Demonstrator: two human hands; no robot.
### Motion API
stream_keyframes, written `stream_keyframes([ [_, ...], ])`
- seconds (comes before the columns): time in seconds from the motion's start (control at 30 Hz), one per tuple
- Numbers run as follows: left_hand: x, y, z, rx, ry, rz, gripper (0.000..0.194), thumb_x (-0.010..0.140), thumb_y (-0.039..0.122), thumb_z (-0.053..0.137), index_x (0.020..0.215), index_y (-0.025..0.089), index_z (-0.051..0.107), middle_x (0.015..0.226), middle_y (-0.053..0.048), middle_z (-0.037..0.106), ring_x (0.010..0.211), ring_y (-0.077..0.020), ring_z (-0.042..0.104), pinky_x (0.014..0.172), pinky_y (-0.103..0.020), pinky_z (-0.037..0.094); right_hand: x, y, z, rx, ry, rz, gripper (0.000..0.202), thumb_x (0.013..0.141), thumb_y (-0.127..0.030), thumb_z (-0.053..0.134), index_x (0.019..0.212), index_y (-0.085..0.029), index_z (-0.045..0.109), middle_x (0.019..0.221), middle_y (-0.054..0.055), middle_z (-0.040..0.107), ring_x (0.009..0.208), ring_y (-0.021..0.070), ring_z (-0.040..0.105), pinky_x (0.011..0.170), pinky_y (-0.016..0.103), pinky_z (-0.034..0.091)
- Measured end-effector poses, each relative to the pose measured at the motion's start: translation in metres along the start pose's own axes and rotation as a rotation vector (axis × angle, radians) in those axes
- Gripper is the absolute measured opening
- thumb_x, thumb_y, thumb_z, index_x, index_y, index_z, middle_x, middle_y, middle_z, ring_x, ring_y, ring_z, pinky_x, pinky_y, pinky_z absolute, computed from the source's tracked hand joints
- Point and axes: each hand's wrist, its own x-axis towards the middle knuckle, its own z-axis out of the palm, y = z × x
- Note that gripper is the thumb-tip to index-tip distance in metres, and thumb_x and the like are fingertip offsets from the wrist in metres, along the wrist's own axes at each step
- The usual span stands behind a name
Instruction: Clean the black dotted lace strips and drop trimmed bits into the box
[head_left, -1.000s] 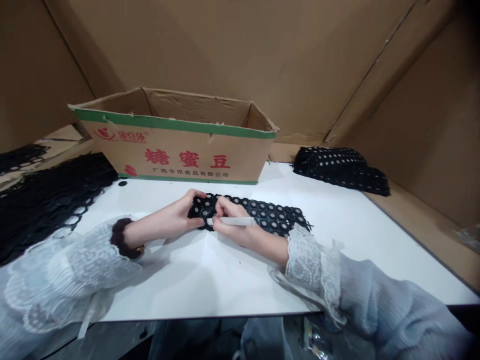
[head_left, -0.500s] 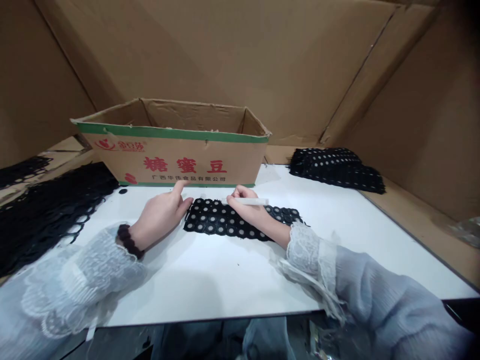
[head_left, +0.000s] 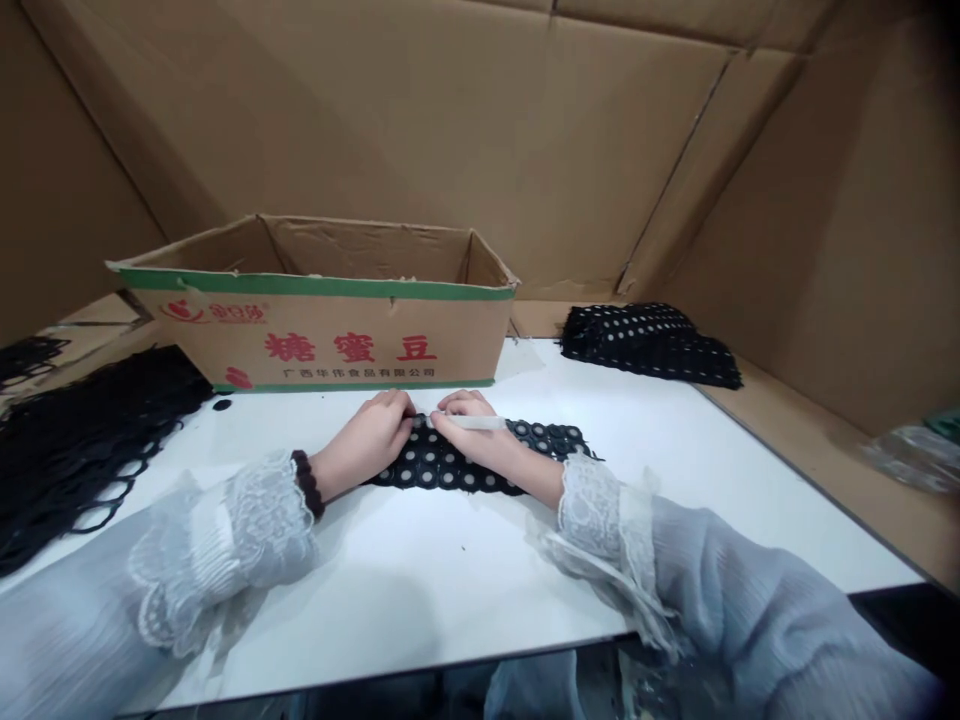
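Note:
A black fabric strip with rows of pale round dots [head_left: 448,470] lies flat on the white table [head_left: 390,590]. At its upper left part, my left hand [head_left: 367,437] has its fingers bent and pressed together on the edge; whatever is between the fingertips is too small to make out. My right hand [head_left: 471,430] is closed round a white pen-like tool [head_left: 484,423], its fingertips just right of my left hand's, over the strip's upper edge. My right hand and forearm cover the middle of the strip.
Behind the strip stands an open cardboard box [head_left: 352,330] with a green rim. Black openwork fabric [head_left: 82,440] lies at the left, folded dotted black fabric [head_left: 649,343] at the back right. Clear plastic [head_left: 919,455] sits at the right edge. Cardboard walls surround the table.
My left hand has moved right onto the strip, and its extended forefinger has folded in, close to my right hand. The view has shifted slightly. My right hand still holds the tool.

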Motion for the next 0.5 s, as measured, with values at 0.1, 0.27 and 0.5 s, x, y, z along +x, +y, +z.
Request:
stream_keyframes([
  [0.1,-0.0006,-0.0051,-0.0009,-0.206,-0.013,-0.067,0.014,0.087,0.024,0.032,0.088,0.017,0.044,0.083,-0.005,0.054,0.079,-0.0191,0.053,0.074,-0.034,0.041,0.0001,-0.0005,-0.0026,0.067,-0.015,0.002,0.032,0.08,-0.032,0.048,0.052,-0.018,0.039,0.078,0.004,0.06,0.082,0.0158,0.054,0.08,0.029,0.039],
  [0.27,0.0016,-0.0064,-0.0016,-0.315,-0.089,-0.12,0.023,0.089,0.032,0.031,0.104,0.018,0.041,0.087,-0.005,0.059,0.084,-0.0195,0.056,0.078,-0.034,0.041,-0.0007,-0.0013,-0.0035,0.113,-0.088,-0.004,0.033,0.083,-0.038,0.042,0.056,-0.019,0.042,0.07,0.002,0.056,0.069,0.0137,0.052,0.066,0.026,0.039],
  [0.5,-0.0035,-0.0005,-0.0046,0.258,0.009,0.196,0.025,0.088,0.025,0.03,0.081,0.015,0.052,0.079,-0.01,0.056,0.081,-0.0251,0.05,0.081,-0.043,0.036,-0.0004,-0.0003,-0.001,-0.075,-0.088,-0.172,0.033,0.087,-0.032,0.038,0.057,-0.018,0.045,0.068,0.003,0.052,0.07,0.0139,0.048,0.071,0.028,0.037],
])
